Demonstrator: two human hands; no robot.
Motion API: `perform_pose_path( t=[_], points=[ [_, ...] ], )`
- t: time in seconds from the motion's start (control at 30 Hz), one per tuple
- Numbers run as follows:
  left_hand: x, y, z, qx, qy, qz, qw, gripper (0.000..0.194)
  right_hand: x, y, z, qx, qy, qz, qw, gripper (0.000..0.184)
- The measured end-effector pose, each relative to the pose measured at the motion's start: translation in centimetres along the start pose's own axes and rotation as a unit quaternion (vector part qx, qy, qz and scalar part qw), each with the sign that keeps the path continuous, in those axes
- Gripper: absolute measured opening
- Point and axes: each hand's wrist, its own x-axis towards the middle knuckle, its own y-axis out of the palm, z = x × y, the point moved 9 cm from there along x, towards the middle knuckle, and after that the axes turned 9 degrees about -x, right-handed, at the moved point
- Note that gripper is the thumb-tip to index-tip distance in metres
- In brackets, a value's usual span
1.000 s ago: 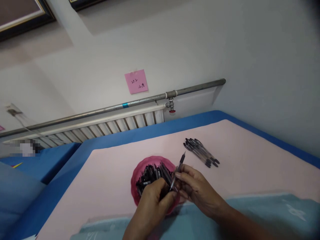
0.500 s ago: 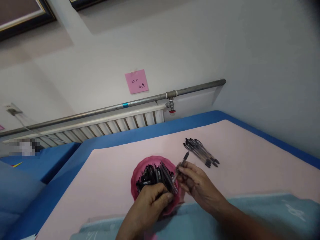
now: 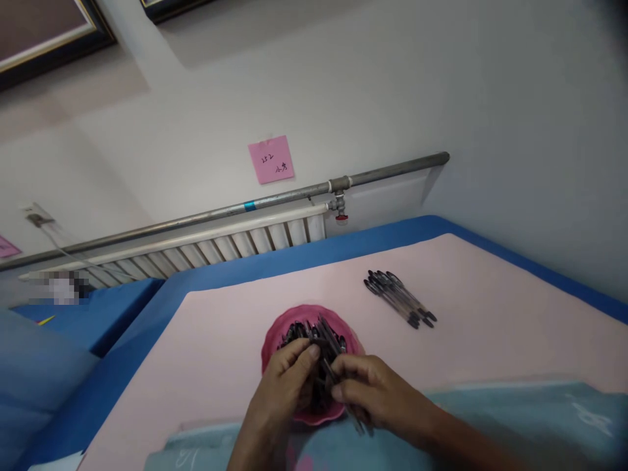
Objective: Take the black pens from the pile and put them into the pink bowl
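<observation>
A pink scalloped bowl (image 3: 275, 327) holds many black and clear pen parts (image 3: 299, 330). Over its near left side, my left hand (image 3: 289, 379) is closed, thumb and fingers pinching a short black pen piece (image 3: 320, 341) whose exact kind is unclear. My right hand (image 3: 373, 392) is closed around clear-barrelled pens (image 3: 357, 422) at the bowl's right edge; their ends stick out below the fingers, and their number is hard to tell. Both hands are close together, hiding part of the bowl. To the right lies a small bundle of capped black pens (image 3: 400, 297).
Pale pink sheeting (image 3: 226, 353) covers the blue-edged table (image 3: 206, 278). A light blue cloth (image 3: 520, 418) runs along the near edge. Behind the table are a white radiator (image 3: 255, 242), a metal pipe (image 3: 392, 171) and a pink note (image 3: 271, 160) on the wall.
My right hand has come down and left, bringing the pen from pointing up to lying across the bowl's edge. My left hand has risen out of the bowl with a black piece pinched.
</observation>
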Motion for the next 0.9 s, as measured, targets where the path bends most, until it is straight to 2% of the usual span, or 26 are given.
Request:
perform_pose_path(
  t=[0.1, 0.3, 0.4, 0.57, 0.73, 0.9],
  points=[
    [0.2, -0.1, 0.3, -0.078, 0.006, -0.024, 0.997, 0.035, -0.1, 0.1, 0.5, -0.041, -0.008, 0.003, 0.999, 0.005],
    [0.1, -1.3, -0.5, -0.117, 0.052, -0.132, 0.983, 0.040, 0.0, -0.8, 2.6, -0.118, -0.052, -0.051, 0.990, 0.006],
    [0.0, -1.8, -0.7, -0.127, 0.073, -0.172, 0.974, 0.043, 0.0, -1.0, 2.6, -0.178, -0.053, -0.089, 0.979, 0.009],
    [-0.8, -5.3, -2.3, -0.134, 0.152, -0.260, 0.944, 0.044, -0.2, -1.0, 1.3, -0.277, -0.060, -0.123, 0.951, 0.011],
    [-0.8, -7.5, -3.0, -0.106, 0.143, -0.274, 0.945, 0.041, 0.0, -1.3, -0.5, -0.288, -0.035, -0.108, 0.951, 0.011],
    [-1.4, -9.1, -3.7, -0.093, 0.187, -0.315, 0.926, 0.037, -0.1, -1.7, -0.1, -0.308, -0.048, -0.103, 0.945, 0.011]
  ],
)
